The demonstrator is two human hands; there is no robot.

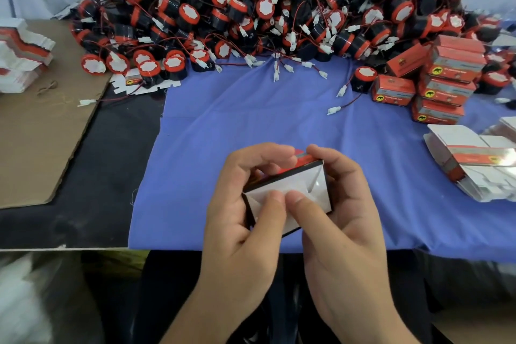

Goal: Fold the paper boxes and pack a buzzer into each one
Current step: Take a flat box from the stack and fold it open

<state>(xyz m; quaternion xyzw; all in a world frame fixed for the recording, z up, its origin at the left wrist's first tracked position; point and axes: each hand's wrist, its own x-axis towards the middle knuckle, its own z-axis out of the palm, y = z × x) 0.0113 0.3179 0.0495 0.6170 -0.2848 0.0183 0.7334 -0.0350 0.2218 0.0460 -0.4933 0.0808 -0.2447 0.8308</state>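
Note:
Both hands hold one small red paper box (300,180) above the near edge of the blue cloth (251,114). Its white end flaps face me. My left hand (245,212) grips the box's left side, fingers curled over the top, thumb pressing on the flaps. My right hand (343,209) wraps the right side, its thumb pressing the flaps beside the left thumb. A huge heap of black-and-red buzzers (265,5) with red wires and white plugs fills the back of the table. What the box holds is hidden.
Folded red boxes (444,84) are stacked at the right. Flat unfolded box blanks (474,165) lie at the right edge, and another pile of box blanks (22,53) sits at the far left on a brown cardboard sheet (42,134).

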